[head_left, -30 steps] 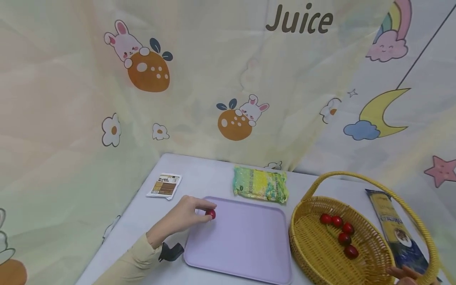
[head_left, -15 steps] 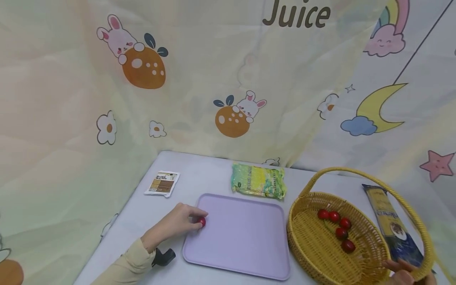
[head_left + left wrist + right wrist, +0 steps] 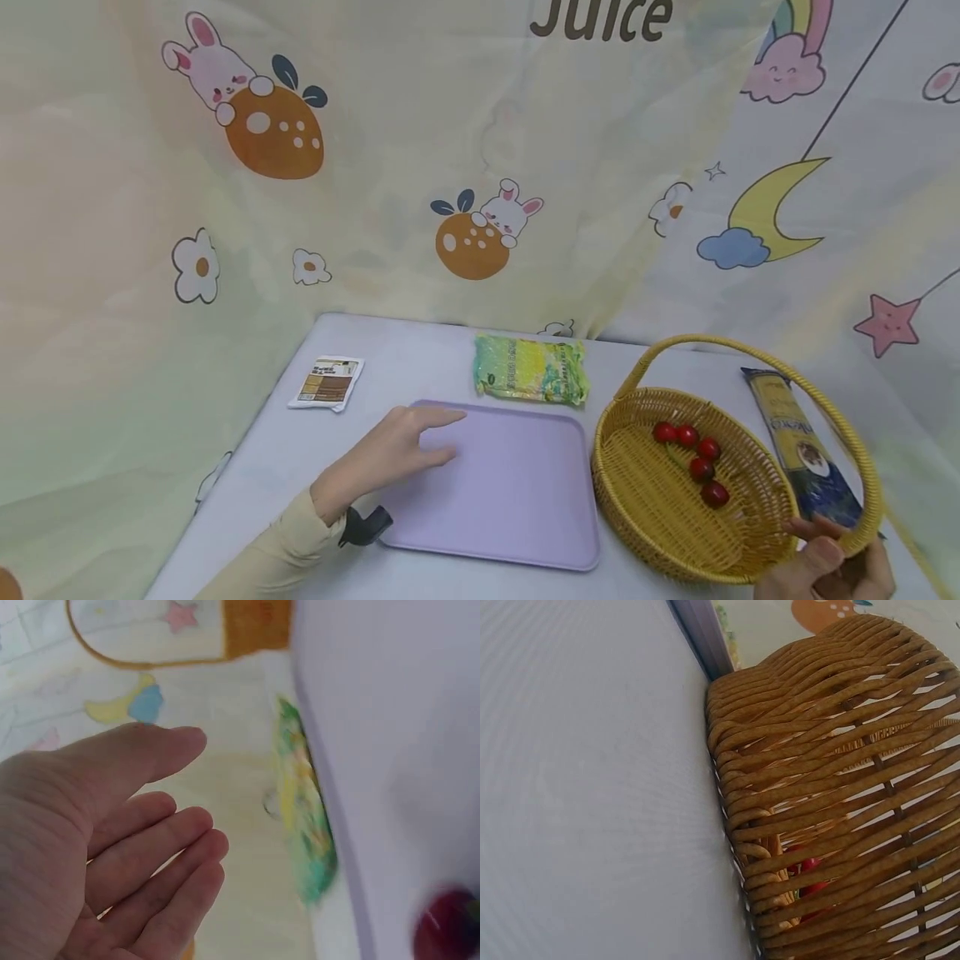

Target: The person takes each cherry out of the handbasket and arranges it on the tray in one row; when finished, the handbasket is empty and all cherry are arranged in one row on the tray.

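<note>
Above the left part of the lilac tray point(image 3: 517, 492), my left hand point(image 3: 390, 454) hovers with thumb and fingers spread apart, holding nothing. In the left wrist view a dark red cherry point(image 3: 448, 926) lies on the tray, apart from that hand; the head view hides it. To the right stands a yellow wicker basket point(image 3: 637, 517) with several red cherries point(image 3: 701, 469) inside. My right hand point(image 3: 832, 571) grips the lower right end of the basket's handle point(image 3: 866, 475). The right wrist view shows the woven basket wall close up, without the hand.
A green-yellow packet point(image 3: 531, 369) lies behind the tray. At the far left is a small white-and-brown packet point(image 3: 327, 382). A blue-and-gold bag point(image 3: 806, 450) lies right of the basket. A printed cloth backdrop point(image 3: 360, 200) rises behind the table.
My left hand has let go of the cherry over the tray's left side and spread its fingers. The right hand has come further into view at the handle. The head view has shifted slightly.
</note>
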The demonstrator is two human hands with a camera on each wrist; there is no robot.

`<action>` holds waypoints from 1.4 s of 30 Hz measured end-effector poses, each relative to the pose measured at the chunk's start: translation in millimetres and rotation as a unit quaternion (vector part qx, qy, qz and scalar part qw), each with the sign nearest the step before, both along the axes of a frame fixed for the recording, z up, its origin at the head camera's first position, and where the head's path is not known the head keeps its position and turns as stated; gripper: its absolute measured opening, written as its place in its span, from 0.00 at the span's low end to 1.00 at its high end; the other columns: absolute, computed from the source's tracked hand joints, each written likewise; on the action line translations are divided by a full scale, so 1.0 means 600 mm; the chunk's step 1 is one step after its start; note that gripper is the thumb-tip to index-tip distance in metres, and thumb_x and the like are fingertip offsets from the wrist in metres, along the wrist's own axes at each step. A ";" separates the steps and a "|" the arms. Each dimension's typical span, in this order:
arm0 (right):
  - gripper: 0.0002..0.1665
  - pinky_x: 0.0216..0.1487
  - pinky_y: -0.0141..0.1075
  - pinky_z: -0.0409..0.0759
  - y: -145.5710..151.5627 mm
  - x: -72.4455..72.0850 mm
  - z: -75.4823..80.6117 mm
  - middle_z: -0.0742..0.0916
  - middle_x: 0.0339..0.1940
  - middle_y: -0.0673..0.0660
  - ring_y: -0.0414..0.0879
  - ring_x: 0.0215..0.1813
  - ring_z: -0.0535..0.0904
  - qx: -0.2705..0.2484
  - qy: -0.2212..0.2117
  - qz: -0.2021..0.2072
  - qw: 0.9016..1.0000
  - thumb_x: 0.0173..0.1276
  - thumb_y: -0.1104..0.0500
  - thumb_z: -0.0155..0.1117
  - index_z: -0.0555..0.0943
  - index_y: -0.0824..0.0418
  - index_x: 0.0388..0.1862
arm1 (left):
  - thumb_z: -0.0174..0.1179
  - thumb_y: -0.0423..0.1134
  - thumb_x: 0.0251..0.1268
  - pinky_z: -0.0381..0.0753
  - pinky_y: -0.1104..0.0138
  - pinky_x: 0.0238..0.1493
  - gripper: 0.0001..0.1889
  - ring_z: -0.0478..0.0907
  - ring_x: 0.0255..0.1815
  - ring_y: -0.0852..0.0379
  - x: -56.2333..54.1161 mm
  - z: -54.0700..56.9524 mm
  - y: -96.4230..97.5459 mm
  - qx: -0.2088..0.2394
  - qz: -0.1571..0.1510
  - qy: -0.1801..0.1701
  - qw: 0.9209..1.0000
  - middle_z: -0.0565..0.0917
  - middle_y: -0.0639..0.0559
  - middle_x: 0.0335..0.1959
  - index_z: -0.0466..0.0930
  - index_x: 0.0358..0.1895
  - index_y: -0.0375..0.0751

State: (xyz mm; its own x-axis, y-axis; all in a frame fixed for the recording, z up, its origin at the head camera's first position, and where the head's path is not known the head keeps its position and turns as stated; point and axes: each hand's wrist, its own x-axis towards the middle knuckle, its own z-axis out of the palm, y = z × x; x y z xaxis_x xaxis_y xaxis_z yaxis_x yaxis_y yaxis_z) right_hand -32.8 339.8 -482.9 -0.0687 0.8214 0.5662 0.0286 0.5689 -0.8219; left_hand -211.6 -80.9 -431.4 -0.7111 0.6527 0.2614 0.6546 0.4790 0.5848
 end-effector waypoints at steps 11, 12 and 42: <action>0.21 0.46 0.21 0.72 -0.015 -0.018 0.020 0.78 0.48 0.31 0.25 0.42 0.77 -0.039 -0.005 0.026 0.999 0.86 0.50 0.50 0.73 0.47 0.73 | 0.73 0.52 0.66 0.85 0.66 0.57 0.24 0.86 0.57 0.63 -0.021 0.049 0.216 0.093 -0.060 -0.140 0.984 0.89 0.57 0.58 0.87 0.62 0.48; 0.21 0.46 0.21 0.72 -0.016 -0.018 0.021 0.78 0.48 0.31 0.25 0.42 0.77 -0.033 -0.003 0.028 0.999 0.86 0.50 0.50 0.73 0.47 0.73 | 0.73 0.53 0.66 0.85 0.69 0.56 0.24 0.86 0.57 0.64 -0.021 0.049 0.238 0.093 -0.068 -0.149 0.982 0.89 0.58 0.58 0.87 0.62 0.48; 0.12 0.35 0.20 0.71 -0.050 -0.008 0.038 0.84 0.36 0.34 0.29 0.34 0.80 -0.046 0.030 -0.051 0.997 0.82 0.48 0.59 0.84 0.42 0.58 | 0.74 0.48 0.66 0.80 0.77 0.50 0.20 0.85 0.49 0.72 -0.029 0.007 0.534 0.046 -0.044 -0.203 0.977 0.91 0.63 0.51 0.88 0.60 0.51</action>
